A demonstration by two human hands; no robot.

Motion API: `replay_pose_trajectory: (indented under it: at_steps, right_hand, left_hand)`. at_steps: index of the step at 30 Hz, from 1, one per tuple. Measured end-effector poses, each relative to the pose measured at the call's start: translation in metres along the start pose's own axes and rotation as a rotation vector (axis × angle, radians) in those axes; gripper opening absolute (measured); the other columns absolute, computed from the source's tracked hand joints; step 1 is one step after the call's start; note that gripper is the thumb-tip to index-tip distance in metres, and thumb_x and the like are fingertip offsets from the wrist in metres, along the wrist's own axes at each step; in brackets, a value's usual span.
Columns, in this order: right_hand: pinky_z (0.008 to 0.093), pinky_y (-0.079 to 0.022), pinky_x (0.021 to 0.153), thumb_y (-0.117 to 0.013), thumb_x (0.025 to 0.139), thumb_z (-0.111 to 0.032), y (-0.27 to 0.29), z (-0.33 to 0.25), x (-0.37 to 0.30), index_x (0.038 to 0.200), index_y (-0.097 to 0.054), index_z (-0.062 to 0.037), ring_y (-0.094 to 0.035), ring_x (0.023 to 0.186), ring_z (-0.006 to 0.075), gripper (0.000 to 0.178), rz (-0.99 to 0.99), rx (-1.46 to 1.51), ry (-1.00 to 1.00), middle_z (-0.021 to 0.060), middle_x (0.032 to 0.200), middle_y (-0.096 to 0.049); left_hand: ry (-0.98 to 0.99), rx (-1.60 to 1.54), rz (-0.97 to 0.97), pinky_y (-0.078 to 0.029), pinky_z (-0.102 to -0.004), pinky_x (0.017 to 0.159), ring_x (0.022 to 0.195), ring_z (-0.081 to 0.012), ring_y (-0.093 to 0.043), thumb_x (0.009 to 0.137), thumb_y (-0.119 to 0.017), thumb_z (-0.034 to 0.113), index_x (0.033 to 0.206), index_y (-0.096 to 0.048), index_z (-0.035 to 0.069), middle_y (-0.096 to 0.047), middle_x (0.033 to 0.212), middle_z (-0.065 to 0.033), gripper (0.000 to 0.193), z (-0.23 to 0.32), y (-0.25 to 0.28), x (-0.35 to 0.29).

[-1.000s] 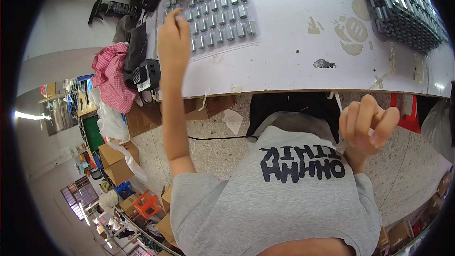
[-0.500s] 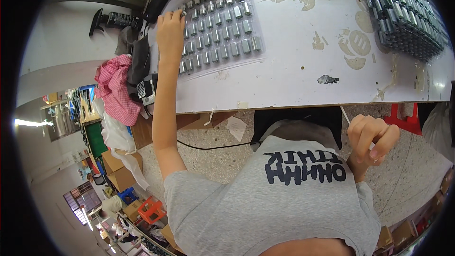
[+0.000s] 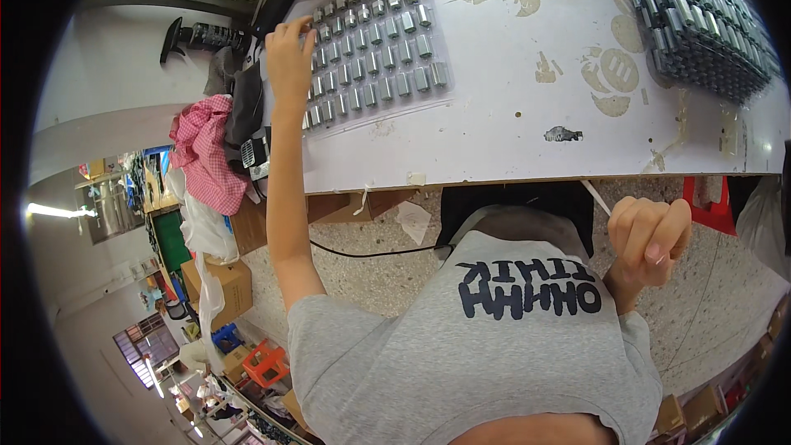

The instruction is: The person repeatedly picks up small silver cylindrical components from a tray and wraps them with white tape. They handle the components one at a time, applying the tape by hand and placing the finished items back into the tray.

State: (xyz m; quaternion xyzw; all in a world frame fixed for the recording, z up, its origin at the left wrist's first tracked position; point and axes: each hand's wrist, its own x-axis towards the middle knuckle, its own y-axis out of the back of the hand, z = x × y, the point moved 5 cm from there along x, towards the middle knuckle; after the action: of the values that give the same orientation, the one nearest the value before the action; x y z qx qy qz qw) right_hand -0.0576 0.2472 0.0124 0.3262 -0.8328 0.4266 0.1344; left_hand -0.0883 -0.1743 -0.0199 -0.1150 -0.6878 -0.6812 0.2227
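Note:
My left hand (image 3: 288, 58) reaches across the table to the left edge of a clear plastic tray (image 3: 441, 41). Its fingers are bent, with a gap between index finger and thumb, and no part shows between them. Rows of short silvery metal sleeves (image 3: 408, 23) stand in the tray, a few at the left partly covered by this hand. Off the table's front edge, at the right, my right hand (image 3: 651, 239) is closed with curled fingers. A thin white strip (image 3: 595, 197) appears beside it; whether the fingers hold it is unclear.
A tall stack of filled trays (image 3: 700, 25) stands at the back right. Along the left lie a black spray bottle (image 3: 210, 37), a pink checked cloth (image 3: 206, 148) and dark cloth (image 3: 245, 111). A red stool-like frame (image 3: 710, 206) is below the table at right.
My left hand has drawn slightly left, and its fingers have come away from the sleeve at the tray's corner. The right hand stays closed, turned a little. The view has shifted slightly.

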Motion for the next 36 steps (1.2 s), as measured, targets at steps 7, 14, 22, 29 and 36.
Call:
replay_pose_trajectory:
  at_steps: [7, 14, 22, 29, 36]
  right_hand:
    - [0.02, -0.039, 0.039, -0.052, 0.075, 0.003, -0.02, -0.007, -0.018, 0.085, -0.054, 0.0062, -0.054, 0.044, 0.0141, 0.011, 0.17, -0.309, -0.113, 0.0135, 0.063, -0.057]
    - [0.0157, -0.034, 0.047, -0.049, 0.079, 0.003, -0.023, -0.016, -0.015, 0.101, -0.053, 0.0037, -0.049, 0.053, 0.0067, 0.023, 0.257, -0.331, -0.349, 0.0089, 0.064, -0.058]
    - [0.0161, -0.027, 0.039, -0.05, 0.083, -0.005, -0.031, -0.023, -0.023, 0.092, -0.053, 0.0052, -0.037, 0.041, 0.0034, 0.014, 0.148, -0.318, -0.283, 0.0151, 0.064, -0.06]
    - [0.0173, -0.025, 0.033, -0.05, 0.085, -0.011, -0.012, -0.031, -0.026, 0.078, -0.051, -0.0004, -0.031, 0.034, 0.0044, 0.012, 0.178, -0.327, -0.145, 0.018, 0.061, -0.059]
    - [0.0198, -0.032, 0.04, -0.047, 0.084, -0.008, 0.016, -0.046, -0.017, 0.081, -0.053, 0.0008, -0.04, 0.042, 0.0091, 0.011, 0.183, -0.162, 0.003, 0.0182, 0.064, -0.055]
  left_hand:
    - [-0.145, 0.04, -0.125, -0.041, -0.0366, 0.073, 0.085, -0.0291, -0.049, 0.078, -0.053, 0.02, 0.092, -0.058, 0.008, -0.054, 0.087, -0.0109, 0.019, 0.01, -0.021, 0.005]
    - [-0.008, -0.167, -0.183, -0.041, -0.0402, 0.07, 0.086, -0.0293, -0.048, 0.072, -0.059, 0.018, 0.085, -0.052, 0.008, -0.052, 0.085, -0.0101, 0.018, 0.008, -0.022, 0.019]
    - [0.087, -0.293, -0.294, -0.042, -0.0404, 0.072, 0.086, -0.0303, -0.052, 0.072, -0.061, 0.017, 0.092, -0.052, 0.007, -0.054, 0.087, -0.0113, 0.024, -0.002, -0.027, 0.024]
    - [0.02, -0.064, -0.326, -0.042, -0.0408, 0.073, 0.085, -0.031, -0.051, 0.071, -0.062, 0.018, 0.088, -0.052, 0.007, -0.052, 0.086, -0.0131, 0.023, 0.003, -0.031, 0.027]
    - [0.095, -0.246, -0.396, -0.043, -0.037, 0.069, 0.077, -0.0285, -0.054, 0.068, -0.063, 0.015, 0.085, -0.052, 0.005, -0.052, 0.083, -0.0132, 0.022, -0.006, -0.036, 0.03]
